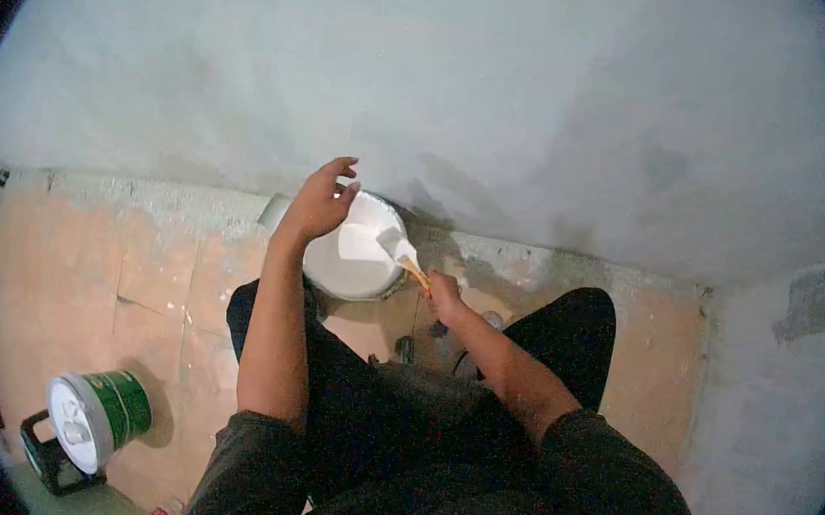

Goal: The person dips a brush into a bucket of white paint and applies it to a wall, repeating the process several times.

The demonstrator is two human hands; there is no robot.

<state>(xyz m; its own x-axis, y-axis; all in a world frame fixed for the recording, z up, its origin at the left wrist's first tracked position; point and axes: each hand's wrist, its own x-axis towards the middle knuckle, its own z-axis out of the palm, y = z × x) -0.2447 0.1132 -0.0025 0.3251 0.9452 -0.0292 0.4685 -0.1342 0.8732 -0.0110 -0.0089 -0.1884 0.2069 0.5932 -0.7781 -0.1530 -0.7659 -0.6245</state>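
A round bucket (pixel 354 289) holding white paint-like liquid stands on the floor close to the wall. My right hand (pixel 444 296) is wrapped around the orange-yellow handle of a paintbrush (pixel 414 270). The brush's wide, white-coated head is over the bucket's right side and overlaps the liquid in this view. My left hand (pixel 322 200) hovers at the bucket's upper left rim, fingers loosely bent and apart, with nothing in them.
A grey-white wall (pixel 451 81) with darker damp-looking patches rises in front. To the lower left, a green and white tub (pixel 120 406) sits beside a black-framed object (pixel 59 467). My bent knees flank the bucket on the tan floor (pixel 155 271). Another wall (pixel 778 417) stands at right.
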